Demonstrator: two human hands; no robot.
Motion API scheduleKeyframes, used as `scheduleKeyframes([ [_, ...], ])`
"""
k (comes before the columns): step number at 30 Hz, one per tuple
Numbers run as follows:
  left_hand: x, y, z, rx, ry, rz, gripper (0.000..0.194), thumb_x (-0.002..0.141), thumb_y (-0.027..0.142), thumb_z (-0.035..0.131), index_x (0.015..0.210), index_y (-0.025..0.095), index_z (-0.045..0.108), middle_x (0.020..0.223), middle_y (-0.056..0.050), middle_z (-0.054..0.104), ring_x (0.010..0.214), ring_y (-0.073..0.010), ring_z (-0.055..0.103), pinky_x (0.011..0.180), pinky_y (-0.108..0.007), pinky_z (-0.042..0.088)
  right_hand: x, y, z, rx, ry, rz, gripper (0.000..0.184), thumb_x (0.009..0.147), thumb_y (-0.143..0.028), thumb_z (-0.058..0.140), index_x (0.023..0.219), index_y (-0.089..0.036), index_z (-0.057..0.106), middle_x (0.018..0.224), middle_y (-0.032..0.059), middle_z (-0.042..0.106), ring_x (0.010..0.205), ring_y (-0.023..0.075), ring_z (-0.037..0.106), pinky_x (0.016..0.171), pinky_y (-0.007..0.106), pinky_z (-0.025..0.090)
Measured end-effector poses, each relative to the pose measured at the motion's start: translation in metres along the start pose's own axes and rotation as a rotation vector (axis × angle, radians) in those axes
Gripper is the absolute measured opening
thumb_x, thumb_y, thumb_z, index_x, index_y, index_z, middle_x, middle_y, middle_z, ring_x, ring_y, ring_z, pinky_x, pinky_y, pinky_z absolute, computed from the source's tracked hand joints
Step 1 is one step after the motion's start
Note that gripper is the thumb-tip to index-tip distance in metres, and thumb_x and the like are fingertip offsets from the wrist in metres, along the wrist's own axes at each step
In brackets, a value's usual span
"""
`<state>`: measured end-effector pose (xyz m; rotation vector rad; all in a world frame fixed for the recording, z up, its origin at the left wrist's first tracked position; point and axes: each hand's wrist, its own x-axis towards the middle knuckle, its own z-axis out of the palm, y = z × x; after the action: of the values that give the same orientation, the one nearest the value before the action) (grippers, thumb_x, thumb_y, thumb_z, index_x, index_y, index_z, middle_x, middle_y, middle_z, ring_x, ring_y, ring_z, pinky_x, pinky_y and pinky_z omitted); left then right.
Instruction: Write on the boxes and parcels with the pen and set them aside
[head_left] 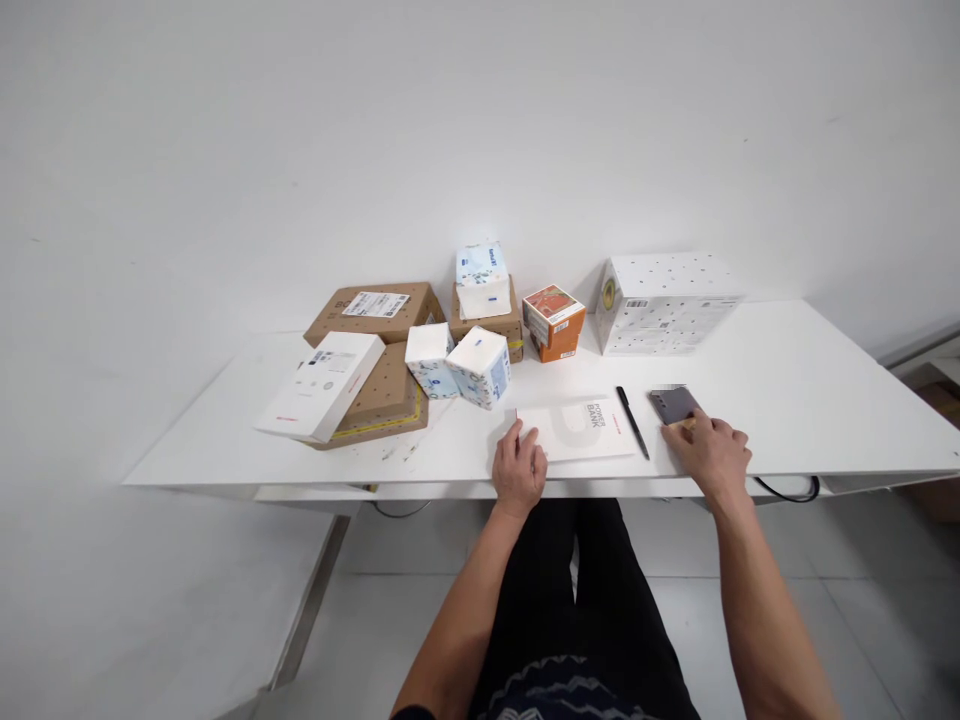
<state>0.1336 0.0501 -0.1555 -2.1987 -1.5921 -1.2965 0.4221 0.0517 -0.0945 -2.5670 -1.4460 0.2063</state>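
Observation:
A flat white power bank box lies near the table's front edge. My left hand is at its left end, fingers curled against the edge and corner. To the right of the box lies a black pen, touched by neither hand. Past the pen is a grey smartphone with its camera side up. My right hand grips its near end between thumb and fingers, covering that part of it.
At the left, a white box leans on brown cartons. Tissue packs stand mid-table, with one on a small carton. Behind are orange boxes and a large white box by the wall.

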Motion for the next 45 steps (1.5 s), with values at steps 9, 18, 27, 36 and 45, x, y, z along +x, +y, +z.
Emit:
scheduleKeyframes([
  [9, -0.001, 0.001, 0.0, 0.025, -0.02, -0.012, 0.03, 0.088, 0.02, 0.049, 0.114, 0.016, 0.063, 0.124, -0.015, 0.057, 0.106, -0.0251, 0.058, 0.088, -0.036, 0.05, -0.021, 0.018, -0.025, 0.864, 0.04, 0.194, 0.067, 0.069, -0.055, 0.063, 0.126, -0.02, 0.057, 0.105, 0.0113, 0.068, 0.092, 0.0282, 0.064, 0.082, 0.046, 0.052],
  [18, 0.0, 0.003, -0.002, 0.013, -0.031, -0.012, 0.03, 0.09, 0.021, 0.046, 0.114, 0.014, 0.063, 0.124, -0.017, 0.056, 0.112, -0.026, 0.056, 0.091, -0.037, 0.049, -0.106, -0.047, -0.033, 2.09, -1.002, 0.258, 0.055, 0.085, -0.051, 0.044, 0.121, -0.014, 0.061, 0.116, 0.017, 0.068, 0.094, 0.0269, 0.068, 0.079, 0.045, 0.056],
  [27, -0.004, -0.001, 0.002, 0.006, -0.034, -0.033, 0.033, 0.094, 0.033, 0.042, 0.117, 0.019, 0.06, 0.126, -0.015, 0.055, 0.113, -0.0253, 0.056, 0.087, -0.038, 0.05, -0.112, -0.095, -0.004, 2.152, -1.325, 0.327, 0.048, 0.088, -0.047, 0.044, 0.108, -0.01, 0.067, 0.101, 0.0159, 0.074, 0.095, 0.0294, 0.069, 0.084, 0.049, 0.055],
  [36, -0.007, -0.003, 0.002, -0.013, -0.051, -0.04, 0.034, 0.094, 0.035, 0.043, 0.12, 0.02, 0.058, 0.128, -0.015, 0.055, 0.115, -0.0262, 0.055, 0.088, -0.04, 0.05, -0.11, -0.103, -0.006, 2.16, -1.334, 0.187, 0.045, 0.089, -0.044, 0.041, 0.104, -0.011, 0.069, 0.096, 0.0135, 0.075, 0.092, 0.0282, 0.07, 0.08, 0.047, 0.056],
  [45, -0.006, -0.002, 0.0, 0.007, -0.057, -0.034, 0.033, 0.094, 0.032, 0.043, 0.119, 0.019, 0.059, 0.127, -0.016, 0.055, 0.114, -0.027, 0.055, 0.087, -0.041, 0.051, -0.111, -0.108, -0.013, 2.139, -1.327, 0.175, 0.043, 0.088, -0.044, 0.041, 0.1, -0.013, 0.069, 0.086, 0.0123, 0.076, 0.077, 0.0261, 0.072, 0.075, 0.044, 0.057],
])
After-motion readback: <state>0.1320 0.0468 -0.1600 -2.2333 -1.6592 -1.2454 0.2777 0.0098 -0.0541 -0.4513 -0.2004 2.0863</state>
